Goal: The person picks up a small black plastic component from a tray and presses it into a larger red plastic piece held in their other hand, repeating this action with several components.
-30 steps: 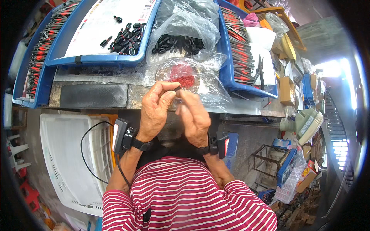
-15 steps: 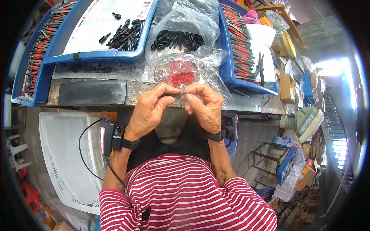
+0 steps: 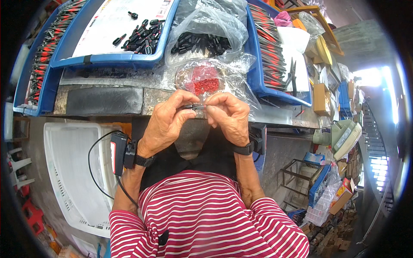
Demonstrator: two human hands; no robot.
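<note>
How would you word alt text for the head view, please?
A person's left hand and right hand hold a slim dark part between them, at a workbench with red pieces, clear plastic, and blue trays of black parts and red-and-black items.

The wide head view looks steeply down from close above the hands (image 3: 162,124) and workbench (image 3: 275,115).

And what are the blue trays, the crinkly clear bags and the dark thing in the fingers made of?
Blue trays: probably hard plastic, slightly glossy; their walls look stiff and smooth.
Crinkly clear bags: thin, shiny plastic film, it seems; they wrinkle and catch light.
Dark thing: maybe plastic or metal; too small to tell, finish too.
</note>
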